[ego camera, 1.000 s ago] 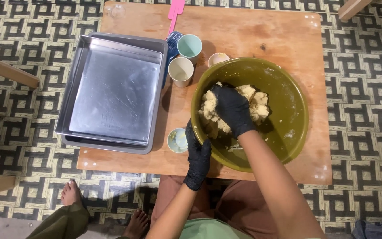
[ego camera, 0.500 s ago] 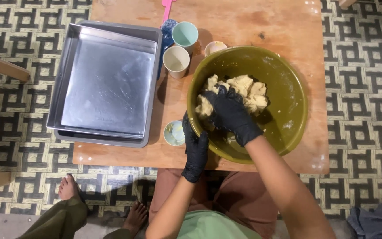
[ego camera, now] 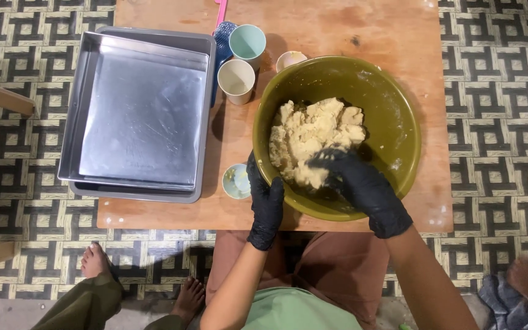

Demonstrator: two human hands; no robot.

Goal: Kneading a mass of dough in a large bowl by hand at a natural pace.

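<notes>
Shiny metal tray (ego camera: 142,116); crumbly dough (ego camera: 313,137)
</notes>
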